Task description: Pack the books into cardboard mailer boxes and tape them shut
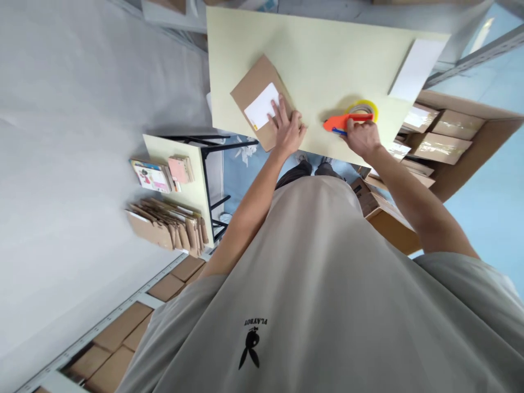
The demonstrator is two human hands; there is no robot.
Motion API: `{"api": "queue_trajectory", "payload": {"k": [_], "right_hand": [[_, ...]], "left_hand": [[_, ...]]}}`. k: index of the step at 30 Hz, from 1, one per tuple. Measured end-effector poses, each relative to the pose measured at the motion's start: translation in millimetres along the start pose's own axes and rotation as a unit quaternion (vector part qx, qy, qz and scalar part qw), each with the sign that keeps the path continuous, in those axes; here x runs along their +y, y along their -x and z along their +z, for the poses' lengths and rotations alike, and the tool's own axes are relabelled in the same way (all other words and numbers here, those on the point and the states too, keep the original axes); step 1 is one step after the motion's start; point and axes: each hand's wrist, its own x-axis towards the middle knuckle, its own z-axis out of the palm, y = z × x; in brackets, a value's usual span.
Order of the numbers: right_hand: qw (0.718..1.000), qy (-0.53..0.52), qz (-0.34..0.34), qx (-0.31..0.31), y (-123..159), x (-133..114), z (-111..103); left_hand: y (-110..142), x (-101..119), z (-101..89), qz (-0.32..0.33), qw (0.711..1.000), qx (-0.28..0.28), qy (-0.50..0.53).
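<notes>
One cardboard box point(254, 86), one tape dispenser point(338, 121), one counter point(323, 65).
Brown, with one white label point(260, 109); lying aslant on the counter under spread left hand point(288, 131). Orange tape dispenser gripped in right hand point(362, 138).

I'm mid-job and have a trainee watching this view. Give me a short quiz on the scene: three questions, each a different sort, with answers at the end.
1. True or false: fingers of the left hand touch the white label on the brown box.

2. What is the right hand holding?
A) A folded sheet of cardboard
B) A pink book
C) An orange tape dispenser

3. Fill in the missing word: the large open carton with taped boxes inside is beside the table, on the person's ____ side.

Key: 1. True; 2. C; 3. right
</notes>
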Motion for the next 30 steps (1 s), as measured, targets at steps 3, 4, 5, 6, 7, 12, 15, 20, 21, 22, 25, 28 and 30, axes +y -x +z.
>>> {"api": "queue_trajectory", "payload": {"k": [3,4,5,6,7,12,15,20,21,22,25,28,30], "right_hand": [[0.999,-0.019,-0.026,0.012,-23.5,-15.3,-16.9],[0.999,-0.023,-0.039,0.014,-30.7,-21.1,-21.1],[0.998,-0.026,-0.05,0.013,-36.8,-26.3,-24.4],[0.998,-0.028,-0.058,0.014,-41.8,-31.0,-26.6],[0.997,-0.031,-0.064,0.015,-45.7,-35.2,-27.9],[0.995,-0.045,-0.086,0.022,-59.4,-57.3,-28.3],[0.996,-0.06,-0.065,0.025,-73.5,-72.1,-37.4],[0.995,-0.075,-0.001,0.071,-91.7,-72.6,-89.6],[0.993,-0.079,0.006,0.083,-88.6,-69.1,-104.0],[0.992,-0.085,0.015,0.094,-82.7,-65.7,-118.5],[0.985,-0.115,0.043,0.124,-54.4,-60.2,-157.9],[0.971,-0.128,0.059,0.192,-33.3,-60.5,-188.9],[0.954,-0.117,0.062,0.268,-32.4,-56.8,-210.8]], "left_hand": [[14.8,4.5,-13.3,-0.006,0.999,-0.028,-0.041],[19.1,4.9,-16.7,-0.01,0.998,-0.031,-0.046],[22.6,4.9,-19.2,-0.012,0.998,-0.033,-0.049],[25.1,4.7,-21.0,-0.014,0.998,-0.033,-0.05],[26.8,4.4,-22.0,-0.015,0.998,-0.032,-0.051],[25.3,5.0,-20.2,-0.025,0.998,-0.03,-0.05],[23.4,4.8,-17.4,-0.032,0.999,-0.025,-0.029],[23.0,4.3,-18.6,-0.028,0.999,-0.009,0.014],[22.0,6.4,-21.2,-0.035,0.999,-0.004,0.023],[20.1,10.0,-24.8,-0.045,0.999,0.001,0.029],[8.2,31.5,-43.4,-0.023,0.998,0.044,0.023],[-11.9,69.1,-74.7,0.106,0.986,0.13,0.022],[-27.8,100.0,-102.7,0.173,0.969,0.174,0.027]]}}
